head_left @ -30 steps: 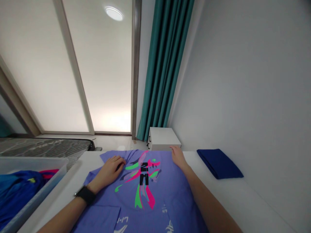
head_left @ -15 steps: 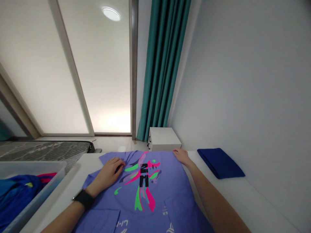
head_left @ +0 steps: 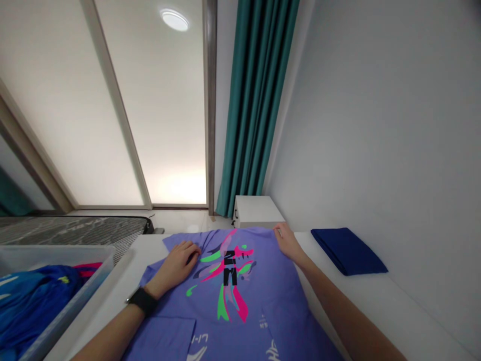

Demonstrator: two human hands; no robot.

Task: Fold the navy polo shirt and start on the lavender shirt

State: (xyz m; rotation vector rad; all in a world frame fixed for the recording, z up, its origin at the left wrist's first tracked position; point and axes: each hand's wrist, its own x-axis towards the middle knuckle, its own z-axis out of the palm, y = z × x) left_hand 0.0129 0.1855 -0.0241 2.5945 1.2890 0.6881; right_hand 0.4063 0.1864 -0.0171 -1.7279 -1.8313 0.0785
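A purple T-shirt [head_left: 278,291] with a pink, green and black print lies spread over the white table in front of me. My right hand [head_left: 286,239] pinches the shirt's far right edge, which rises a little off the tabletop. On the upper left part of the shirt rests my left hand [head_left: 181,260], a black watch on its wrist. Its fingers are bent and closed on the fabric beside the print. White lettering shows upside down near the shirt's close edge, where a squared flap of cloth lies at the left.
A folded dark blue cloth [head_left: 347,250] lies on the white table [head_left: 376,311] by the wall. At the left stands a plastic bin [head_left: 93,286] with blue and pink clothes. Beyond the table are a white cabinet [head_left: 259,210], a green curtain [head_left: 259,100] and frosted sliding doors.
My right hand has raised the far right edge of the shirt slightly. The left hand stays on the fabric, and the whole view has shifted a little.
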